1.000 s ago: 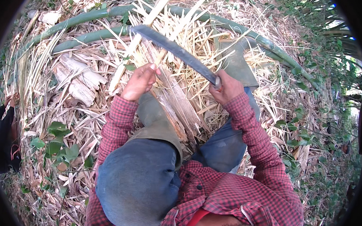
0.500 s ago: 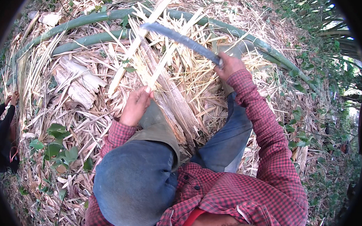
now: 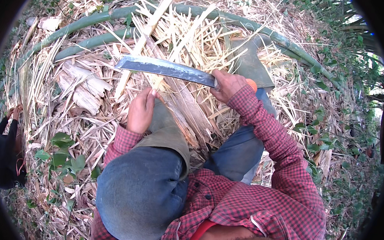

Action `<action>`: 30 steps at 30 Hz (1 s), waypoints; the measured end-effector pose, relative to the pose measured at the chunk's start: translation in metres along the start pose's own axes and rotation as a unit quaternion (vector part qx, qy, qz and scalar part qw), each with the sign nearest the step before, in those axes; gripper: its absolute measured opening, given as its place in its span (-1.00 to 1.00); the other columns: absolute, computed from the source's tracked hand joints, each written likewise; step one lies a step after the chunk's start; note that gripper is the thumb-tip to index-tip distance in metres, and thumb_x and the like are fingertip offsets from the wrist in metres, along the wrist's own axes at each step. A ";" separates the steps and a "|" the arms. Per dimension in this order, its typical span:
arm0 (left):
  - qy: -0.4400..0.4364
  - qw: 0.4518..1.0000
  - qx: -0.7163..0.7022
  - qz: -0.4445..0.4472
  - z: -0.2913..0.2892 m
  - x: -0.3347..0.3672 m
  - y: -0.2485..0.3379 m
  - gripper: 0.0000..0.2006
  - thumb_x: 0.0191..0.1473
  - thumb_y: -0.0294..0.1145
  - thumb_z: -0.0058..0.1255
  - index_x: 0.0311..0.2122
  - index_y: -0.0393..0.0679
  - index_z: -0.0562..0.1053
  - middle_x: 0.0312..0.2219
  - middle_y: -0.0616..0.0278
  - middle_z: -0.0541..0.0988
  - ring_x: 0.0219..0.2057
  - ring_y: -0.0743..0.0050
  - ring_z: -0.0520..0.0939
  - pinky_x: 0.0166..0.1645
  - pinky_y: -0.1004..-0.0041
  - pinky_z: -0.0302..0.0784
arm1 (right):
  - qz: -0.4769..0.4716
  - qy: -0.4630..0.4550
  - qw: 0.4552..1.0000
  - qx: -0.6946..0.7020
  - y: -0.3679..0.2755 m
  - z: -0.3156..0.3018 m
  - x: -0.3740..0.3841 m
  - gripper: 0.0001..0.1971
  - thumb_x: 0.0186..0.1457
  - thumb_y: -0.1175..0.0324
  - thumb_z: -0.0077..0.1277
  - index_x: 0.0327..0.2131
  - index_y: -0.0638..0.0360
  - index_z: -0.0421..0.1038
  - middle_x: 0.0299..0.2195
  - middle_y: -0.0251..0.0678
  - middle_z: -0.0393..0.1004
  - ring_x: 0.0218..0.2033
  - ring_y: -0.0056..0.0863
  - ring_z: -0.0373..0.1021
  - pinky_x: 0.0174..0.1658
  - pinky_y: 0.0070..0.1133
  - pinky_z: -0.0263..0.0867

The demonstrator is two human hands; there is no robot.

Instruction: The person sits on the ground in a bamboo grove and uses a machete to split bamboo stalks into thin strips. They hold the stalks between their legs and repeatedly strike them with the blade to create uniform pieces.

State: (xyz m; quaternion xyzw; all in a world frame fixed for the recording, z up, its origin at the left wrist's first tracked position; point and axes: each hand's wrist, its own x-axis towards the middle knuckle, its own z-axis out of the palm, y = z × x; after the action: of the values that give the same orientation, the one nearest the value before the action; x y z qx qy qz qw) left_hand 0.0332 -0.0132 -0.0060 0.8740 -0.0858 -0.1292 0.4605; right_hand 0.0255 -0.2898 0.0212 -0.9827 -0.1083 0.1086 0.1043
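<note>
My right hand is wrapped round the handle of a machete. An orange handle end shows beyond the fist. The long blade points left, almost level, above the split wood, with its tip past my left hand. Between thumb and fingers, my left hand pinches the near end of a pale bamboo strip; the blade crosses over the strip, so its far part cannot be made out. Under both, a weathered split log runs from between my legs toward the pile of pale strips.
Long green bamboo poles curve across the far side. A broken piece of dry wood lies at left. Leafy plants grow nearby. Another person in dark clothes is at the far left edge. Dry shavings cover the ground.
The machete has come nearer and to the left, turning from a slant to nearly level. My left hand has stayed almost in place, while the strip no longer shows at full length.
</note>
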 end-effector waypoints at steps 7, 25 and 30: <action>-0.007 0.999 -0.029 -0.035 -0.015 -0.008 0.011 -0.72 0.17 -0.28 -0.26 -0.44 -0.25 0.38 -0.76 0.19 0.30 -0.72 0.41 0.33 -0.58 0.38 0.22 | 0.046 -0.001 0.999 -0.011 0.022 -0.012 0.023 -0.70 -0.11 0.23 0.07 -0.30 0.10 0.26 -0.47 -0.20 0.45 -0.47 -0.23 0.42 -0.36 -0.38 0.37; -0.166 0.914 -0.325 -0.178 -0.016 -0.004 -0.019 -0.74 0.19 -0.23 -0.28 -0.44 -0.15 0.35 -0.79 0.59 0.09 -0.78 0.83 0.03 -0.70 0.69 -0.11 | -0.007 -0.025 1.000 -0.006 -0.003 0.011 0.003 -0.77 -0.07 0.27 0.01 -0.34 0.08 0.25 -0.50 -0.24 0.45 -0.53 -0.35 0.42 -0.41 -0.44 0.39; -0.174 0.907 -0.329 -0.195 -0.023 -0.031 -0.017 -0.74 0.19 -0.24 -0.28 -0.43 -0.16 0.35 -0.79 0.55 0.12 -0.78 0.82 0.04 -0.70 0.68 -0.12 | 0.152 -0.095 0.983 0.035 0.023 -0.008 0.032 -0.76 -0.03 0.17 -0.05 -0.31 0.06 0.31 -0.54 -0.27 0.44 -0.57 -0.39 0.41 -0.44 -0.42 0.40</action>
State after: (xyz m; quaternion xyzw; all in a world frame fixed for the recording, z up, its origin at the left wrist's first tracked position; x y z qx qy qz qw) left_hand 0.0108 0.0229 -0.0024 0.6358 0.0551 -0.3872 0.6655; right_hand 0.0625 -0.3058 0.0172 -0.9685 0.0369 0.2203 0.1103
